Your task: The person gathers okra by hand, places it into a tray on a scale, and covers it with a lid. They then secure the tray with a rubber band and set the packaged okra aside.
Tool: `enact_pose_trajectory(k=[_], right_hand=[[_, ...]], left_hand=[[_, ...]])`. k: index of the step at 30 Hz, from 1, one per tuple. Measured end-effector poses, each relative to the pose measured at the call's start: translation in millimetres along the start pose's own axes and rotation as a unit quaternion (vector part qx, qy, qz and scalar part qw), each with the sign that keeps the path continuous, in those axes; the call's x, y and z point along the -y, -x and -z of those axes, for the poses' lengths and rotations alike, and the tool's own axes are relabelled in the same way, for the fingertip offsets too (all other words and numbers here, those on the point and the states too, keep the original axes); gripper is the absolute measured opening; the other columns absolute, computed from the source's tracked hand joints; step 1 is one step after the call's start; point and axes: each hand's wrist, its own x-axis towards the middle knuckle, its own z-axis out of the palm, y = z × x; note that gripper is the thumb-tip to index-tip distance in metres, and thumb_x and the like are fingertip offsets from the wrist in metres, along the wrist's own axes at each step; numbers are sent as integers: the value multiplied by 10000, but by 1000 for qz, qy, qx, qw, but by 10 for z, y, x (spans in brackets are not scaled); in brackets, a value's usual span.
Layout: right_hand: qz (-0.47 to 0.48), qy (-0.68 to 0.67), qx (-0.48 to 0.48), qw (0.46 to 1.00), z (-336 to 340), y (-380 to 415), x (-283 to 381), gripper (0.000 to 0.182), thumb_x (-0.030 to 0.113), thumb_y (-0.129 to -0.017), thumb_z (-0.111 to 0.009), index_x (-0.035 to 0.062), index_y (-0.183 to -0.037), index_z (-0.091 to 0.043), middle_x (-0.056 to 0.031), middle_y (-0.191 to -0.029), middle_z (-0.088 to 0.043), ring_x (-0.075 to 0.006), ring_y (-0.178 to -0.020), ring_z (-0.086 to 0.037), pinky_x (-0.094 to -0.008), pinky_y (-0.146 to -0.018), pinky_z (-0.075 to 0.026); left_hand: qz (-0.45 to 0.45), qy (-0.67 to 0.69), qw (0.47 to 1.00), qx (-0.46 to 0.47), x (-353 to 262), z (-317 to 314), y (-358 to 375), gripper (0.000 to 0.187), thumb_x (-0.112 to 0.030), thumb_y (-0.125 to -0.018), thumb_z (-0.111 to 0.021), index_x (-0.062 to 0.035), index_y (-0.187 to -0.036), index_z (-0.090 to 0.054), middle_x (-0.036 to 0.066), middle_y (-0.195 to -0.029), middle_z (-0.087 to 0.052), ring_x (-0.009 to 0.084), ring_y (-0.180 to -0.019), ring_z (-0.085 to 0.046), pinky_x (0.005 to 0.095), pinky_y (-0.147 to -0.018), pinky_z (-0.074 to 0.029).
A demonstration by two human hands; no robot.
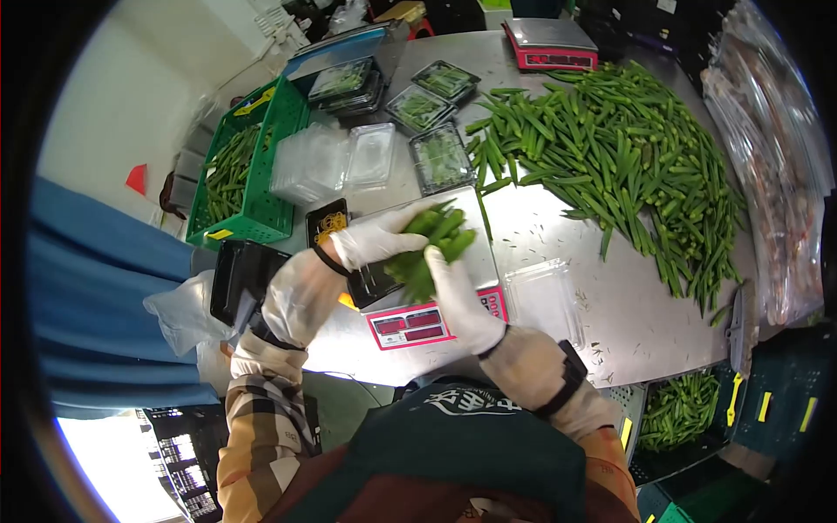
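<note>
A bunch of green okra [434, 235] is gripped between both my gloved hands. My left hand [377, 239] wraps its thumb and fingers round the upper left of the bunch. From the lower right, my right hand [462, 303] presses its fingers against the pods. Below them is a digital scale [478, 257] with a red-framed front panel and a metal platform. A black plastic tray [375, 286] lies on the platform, partly hidden by my hands and the okra. Beside my left wrist sits a small black box of yellow rubber bands [330, 221].
A large okra heap [610, 166] covers the table's right side. Clear lids [309, 164] are stacked left of several packed okra boxes [441, 157]. A green crate [270, 196] stands far left, a second scale [551, 39] at the back. One clear lid [545, 301] lies right of my scale.
</note>
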Motion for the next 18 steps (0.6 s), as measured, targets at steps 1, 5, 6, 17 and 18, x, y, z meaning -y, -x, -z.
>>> enact_pose_trajectory(k=[1,5,6,17,18], right_hand=[[17,-50,12,999,-158,-84,-54,611,344,-1003,-513,-2,-1436,-256,-122,-1320,-471,-189,-1165,-475,-326,-975,-406],[-34,-41,-13,999,-468,-254,-181,568,297,-941,-632,127,-1387,-324,-155,-1309,-395,-242,-1165,-456,-422,-889,-486],[-29,-29,-12,999,-451,-209,-157,568,265,-952,-604,86,-1400,-306,-169,-1333,-376,-265,-1212,-427,-430,-939,-460],[-65,-277,-188,940,1881,1093,-483,469,181,-929,-585,-3,-1346,-477,-133,-1437,-440,-254,-1322,-435,-405,-1046,-425],[-65,-293,-208,931,2084,1333,-552,431,196,-921,-605,28,-1310,-524,-88,-1374,-510,-218,-1257,-494,-373,-1007,-446]], left_hand=[[36,-10,999,-24,93,171,94,715,-100,-944,-591,-24,-1520,-174,135,-1492,-368,210,-1375,-348,328,-1138,-277],[82,-145,984,-58,250,443,350,683,-364,-1007,-500,1,-1510,-218,142,-1528,-321,217,-1392,-330,304,-1146,-255],[83,-167,980,-75,443,499,349,680,-393,-1013,-477,6,-1505,-231,142,-1532,-318,217,-1397,-324,298,-1145,-252],[-68,-61,916,-390,971,673,1409,484,-303,-996,-532,-49,-1402,-463,85,-1325,-551,168,-1246,-476,285,-1034,-360],[-28,-52,903,-426,942,614,1552,479,-333,-991,-532,-82,-1395,-479,76,-1311,-558,163,-1232,-485,312,-1024,-363]])
